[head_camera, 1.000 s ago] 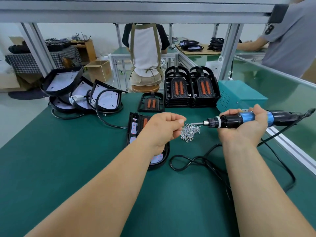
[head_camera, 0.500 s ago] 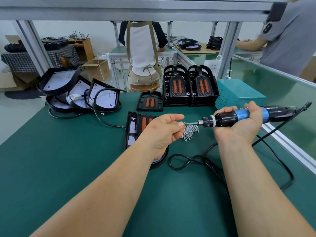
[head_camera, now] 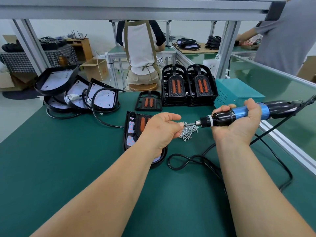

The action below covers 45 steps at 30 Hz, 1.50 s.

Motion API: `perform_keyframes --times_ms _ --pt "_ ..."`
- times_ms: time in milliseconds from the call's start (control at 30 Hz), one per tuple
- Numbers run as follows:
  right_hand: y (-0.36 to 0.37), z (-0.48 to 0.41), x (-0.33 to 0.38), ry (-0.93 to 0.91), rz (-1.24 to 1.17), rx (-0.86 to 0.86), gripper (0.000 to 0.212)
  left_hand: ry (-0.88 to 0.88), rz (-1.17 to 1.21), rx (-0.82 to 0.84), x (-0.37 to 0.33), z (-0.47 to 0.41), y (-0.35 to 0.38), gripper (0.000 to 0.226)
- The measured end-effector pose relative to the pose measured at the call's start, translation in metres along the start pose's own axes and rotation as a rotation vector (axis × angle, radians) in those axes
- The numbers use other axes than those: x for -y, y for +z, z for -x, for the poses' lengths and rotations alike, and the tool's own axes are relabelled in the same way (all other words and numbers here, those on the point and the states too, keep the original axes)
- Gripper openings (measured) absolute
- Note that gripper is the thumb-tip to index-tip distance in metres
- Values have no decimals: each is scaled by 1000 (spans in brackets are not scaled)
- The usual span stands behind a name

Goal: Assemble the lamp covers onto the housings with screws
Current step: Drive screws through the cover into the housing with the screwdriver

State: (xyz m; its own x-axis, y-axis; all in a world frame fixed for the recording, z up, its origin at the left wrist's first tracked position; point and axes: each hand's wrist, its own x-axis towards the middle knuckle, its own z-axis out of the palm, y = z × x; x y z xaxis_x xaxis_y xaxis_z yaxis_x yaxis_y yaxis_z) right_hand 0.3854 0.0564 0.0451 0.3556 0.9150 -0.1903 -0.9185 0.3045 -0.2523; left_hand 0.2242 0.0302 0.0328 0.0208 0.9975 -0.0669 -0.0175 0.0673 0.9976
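Observation:
My right hand [head_camera: 239,122] grips a black and blue electric screwdriver [head_camera: 239,114], held level with its bit pointing left. My left hand [head_camera: 160,129] pinches a small screw [head_camera: 184,124] at the tip of that bit. Below them lies a pile of silver screws [head_camera: 189,131] on the green mat. A black lamp housing [head_camera: 132,132] with a cover carrying orange strips lies flat under my left wrist, partly hidden by it.
Two stacks of black covers [head_camera: 188,88] and one single cover [head_camera: 148,103] lie behind. Several open housings [head_camera: 77,89] with cables are piled at the far left. A teal box [head_camera: 237,93] stands right. The screwdriver's cord [head_camera: 193,161] loops on the mat. Two people work behind.
The screwdriver's bit and my left hand have come together; my fingers now hold a screw at the tip. Both hands sit slightly lower and closer to me.

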Motion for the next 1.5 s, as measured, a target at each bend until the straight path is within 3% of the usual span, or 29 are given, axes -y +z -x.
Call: perform_keyframes --times_ms 133,267,400,500,600,767,833,933,1000,1400,1500 --pt "0 -1 0 -2 -6 -10 23 9 -64 -1 -1 -1 -1 20" --pt "-1 1 1 -15 -34 -37 23 37 -260 0 -13 2 -8 46" --pt "-1 1 1 -18 -18 -45 23 163 -468 -288 -27 6 -51 60" --pt "0 1 -2 -8 5 -23 21 2 -471 -395 -9 18 -83 88" --pt "0 4 -7 -5 47 17 20 -217 -431 -299 13 29 -91 116" --pt "-1 12 -20 0 183 121 26 -222 -181 -148 19 34 -84 128" --pt "-1 17 -26 3 236 187 21 -210 -124 -115 22 34 -83 124" --pt "-3 25 -35 -8 293 299 11 -149 -60 -73 27 33 -78 68" --pt "-4 29 -39 -35 328 348 13 -79 -25 -96 30 32 -76 47" --pt "-1 37 -49 -149 401 375 25 22 50 -92 33 26 -77 79" --pt "-2 37 -52 -161 417 375 29 20 52 -99 35 25 -78 77"
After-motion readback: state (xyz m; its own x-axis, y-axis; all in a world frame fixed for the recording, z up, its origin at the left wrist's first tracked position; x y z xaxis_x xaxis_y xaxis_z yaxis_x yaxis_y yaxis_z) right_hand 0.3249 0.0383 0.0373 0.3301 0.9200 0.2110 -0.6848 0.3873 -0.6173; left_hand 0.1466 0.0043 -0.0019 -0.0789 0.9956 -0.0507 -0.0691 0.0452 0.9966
